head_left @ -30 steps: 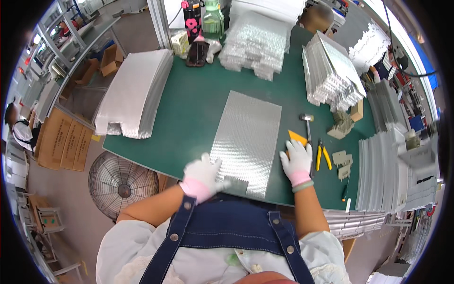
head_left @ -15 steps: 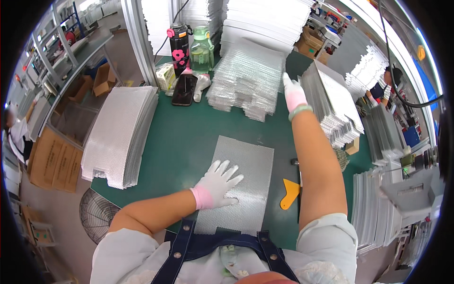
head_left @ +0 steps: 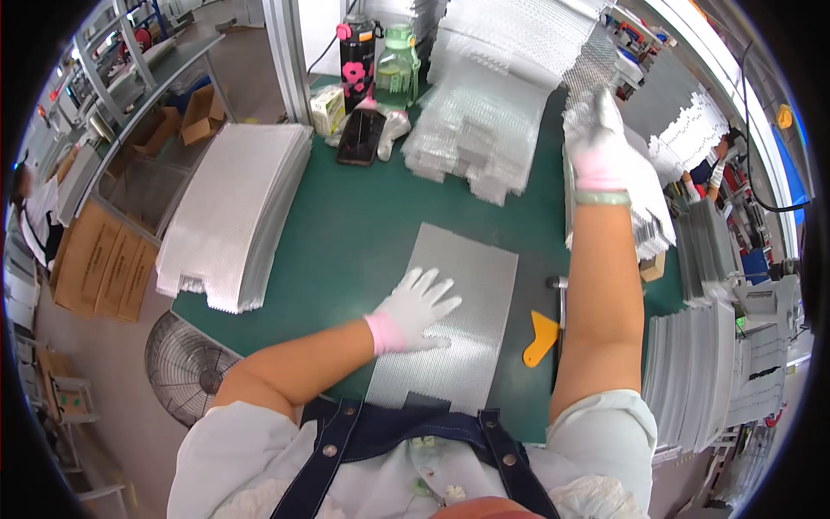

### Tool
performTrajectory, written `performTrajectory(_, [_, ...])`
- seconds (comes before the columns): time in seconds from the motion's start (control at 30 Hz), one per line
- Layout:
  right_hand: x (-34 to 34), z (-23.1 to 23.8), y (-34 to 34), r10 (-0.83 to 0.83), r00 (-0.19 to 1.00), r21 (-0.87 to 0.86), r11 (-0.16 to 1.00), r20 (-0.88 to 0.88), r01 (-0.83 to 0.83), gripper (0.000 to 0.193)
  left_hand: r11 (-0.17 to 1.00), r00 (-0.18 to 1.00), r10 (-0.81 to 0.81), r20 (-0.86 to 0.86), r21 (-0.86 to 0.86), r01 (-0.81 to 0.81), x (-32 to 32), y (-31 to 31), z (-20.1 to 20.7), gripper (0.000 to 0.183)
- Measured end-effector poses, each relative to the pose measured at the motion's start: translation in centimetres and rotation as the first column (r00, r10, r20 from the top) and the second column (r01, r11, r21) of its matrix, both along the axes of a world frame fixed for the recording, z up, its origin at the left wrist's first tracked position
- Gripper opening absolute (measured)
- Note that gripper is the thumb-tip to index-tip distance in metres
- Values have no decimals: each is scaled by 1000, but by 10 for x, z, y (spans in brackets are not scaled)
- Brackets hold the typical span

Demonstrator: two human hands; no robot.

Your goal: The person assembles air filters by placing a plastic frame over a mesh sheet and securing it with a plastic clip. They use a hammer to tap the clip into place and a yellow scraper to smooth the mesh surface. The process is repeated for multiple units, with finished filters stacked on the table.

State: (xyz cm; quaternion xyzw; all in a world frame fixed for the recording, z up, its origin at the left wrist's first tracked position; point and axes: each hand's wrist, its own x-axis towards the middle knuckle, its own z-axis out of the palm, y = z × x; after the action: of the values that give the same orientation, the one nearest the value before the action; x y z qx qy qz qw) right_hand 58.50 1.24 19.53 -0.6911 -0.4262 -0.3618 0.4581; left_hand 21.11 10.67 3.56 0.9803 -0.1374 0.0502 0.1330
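Observation:
My left hand (head_left: 415,310), in a white glove with a pink cuff, lies with spread fingers on a silvery mesh sheet (head_left: 471,346) in front of me. At the far right, my gloved right hand (head_left: 599,143) is over a stack of similar sheets (head_left: 648,203). A mesh sheet (head_left: 592,65) rises at its fingertips, and the hand appears closed on its edge, though motion blurs the fingers. Beside the flat sheet is a yellow plastic scraper (head_left: 541,339). A dark-headed tool (head_left: 558,282) is partly covered by my right forearm.
Sheet stacks stand at the left (head_left: 233,208) and the back middle (head_left: 471,130) of the green table (head_left: 346,233). A phone (head_left: 360,137), a black flask (head_left: 355,65) and a green bottle (head_left: 397,69) sit at the back. A floor fan (head_left: 186,368) stands left; another person (head_left: 711,169) is far right.
My right hand has moved right and onto the right-hand stack, where a sheet now tilts up at its fingers. My left hand stays flat on the sheet. The whole view has shifted slightly.

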Motion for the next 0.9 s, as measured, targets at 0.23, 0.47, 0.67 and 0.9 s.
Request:
performTrajectory(0.23, [-275, -66, -143, 392, 407, 395, 915, -825, -81, 30, -77, 998, 64, 5, -997, 10, -40, 29, 89, 68])
performTrajectory(0.47, [-408, -138, -193, -111, 336, -131, 991, -935, -39, 27, 624, 755, 654, -36, -539, -566, -114, -31, 43, 62])
performTrajectory(0.67, [-416, -160, -201, -462, 597, -562, 827, -656, 22, 37, 635, 748, 649, -140, -442, -634, -127, -48, 11, 64])
performTrajectory(0.9, [-394, -164, -192, -624, 545, -770, 635, -561, -66, 45, 681, 706, 671, -226, -187, -708, -107, -50, -3, 59])
